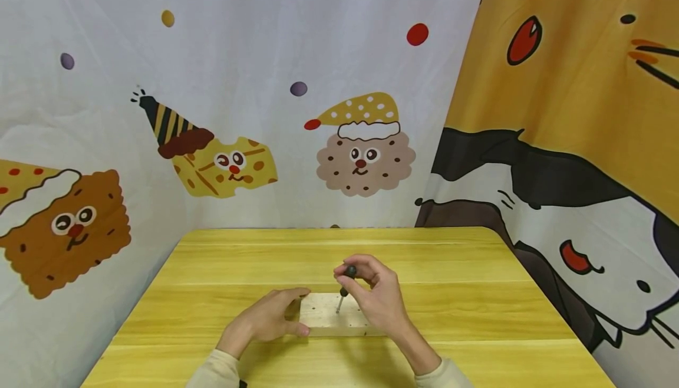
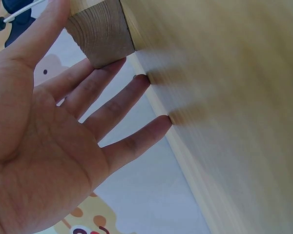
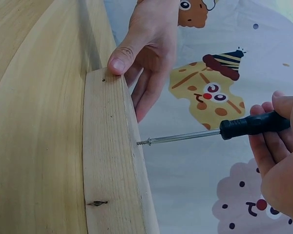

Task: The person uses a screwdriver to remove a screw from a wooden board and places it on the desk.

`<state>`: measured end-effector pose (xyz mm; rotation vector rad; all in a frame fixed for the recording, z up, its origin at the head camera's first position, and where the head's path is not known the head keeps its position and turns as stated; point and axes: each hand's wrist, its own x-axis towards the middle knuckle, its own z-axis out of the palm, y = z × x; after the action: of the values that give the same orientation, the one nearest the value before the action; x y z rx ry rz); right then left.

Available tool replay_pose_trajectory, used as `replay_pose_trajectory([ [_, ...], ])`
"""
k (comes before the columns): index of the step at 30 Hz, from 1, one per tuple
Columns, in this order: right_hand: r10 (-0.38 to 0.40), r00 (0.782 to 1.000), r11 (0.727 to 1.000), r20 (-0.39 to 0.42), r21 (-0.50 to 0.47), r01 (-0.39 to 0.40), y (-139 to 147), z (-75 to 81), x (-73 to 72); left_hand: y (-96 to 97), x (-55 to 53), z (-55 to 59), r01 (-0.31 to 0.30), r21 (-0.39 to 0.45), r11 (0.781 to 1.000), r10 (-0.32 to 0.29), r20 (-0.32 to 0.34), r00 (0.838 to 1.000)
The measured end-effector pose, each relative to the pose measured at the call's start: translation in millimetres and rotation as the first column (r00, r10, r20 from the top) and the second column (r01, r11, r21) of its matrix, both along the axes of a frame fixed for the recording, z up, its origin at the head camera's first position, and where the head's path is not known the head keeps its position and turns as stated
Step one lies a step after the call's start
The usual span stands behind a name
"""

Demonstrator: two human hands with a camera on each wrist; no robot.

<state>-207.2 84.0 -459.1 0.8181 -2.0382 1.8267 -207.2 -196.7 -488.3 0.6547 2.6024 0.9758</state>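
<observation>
A pale rectangular wooden block lies on the table before me. At its left end my left hand grips it, thumb on the near side and fingers along the far side. The left wrist view shows the block's end grain against those fingers. My right hand holds a screwdriver by its black handle, tilted over the block. At the tip of the metal shaft, a small screw meets the block's top face; how deep it sits I cannot tell.
The yellow wood-grain table extends around the block on all sides. Behind it hangs a white curtain with cartoon prints, and an orange printed cloth hangs at the right. A dark knot marks the block's side.
</observation>
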Motion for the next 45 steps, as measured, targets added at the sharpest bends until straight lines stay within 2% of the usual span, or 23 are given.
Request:
replay_pose_trajectory([
  [4,0.012,1.0,1.0,0.003,-0.009,-0.012,0.2,0.0,-0.6,-0.4,0.4,-0.1,0.004,0.003,1.0,-0.004,-0.005,1.0],
  [13,-0.027,0.997,1.0,-0.077,-0.002,0.027,0.7,-2.3,-4.0,0.1,-0.2,-1.2,-0.004,-0.004,1.0,0.004,0.007,1.0],
  [24,-0.06,0.997,0.998,-0.048,0.019,0.061,1.5,-1.2,-2.2,1.0,-0.2,-2.1,-0.015,-0.004,1.0,0.015,0.016,1.0],
  [35,-0.03,0.999,1.0,-0.014,0.008,0.03,1.5,0.1,-1.5,0.5,-0.5,-2.5,-0.01,0.001,1.0,0.01,0.015,1.0],
  [45,-0.043,0.998,0.999,-0.047,-0.005,0.043,1.3,-3.5,-2.9,-0.2,0.1,-0.2,-0.005,0.0,1.0,0.005,-0.007,1.0],
])
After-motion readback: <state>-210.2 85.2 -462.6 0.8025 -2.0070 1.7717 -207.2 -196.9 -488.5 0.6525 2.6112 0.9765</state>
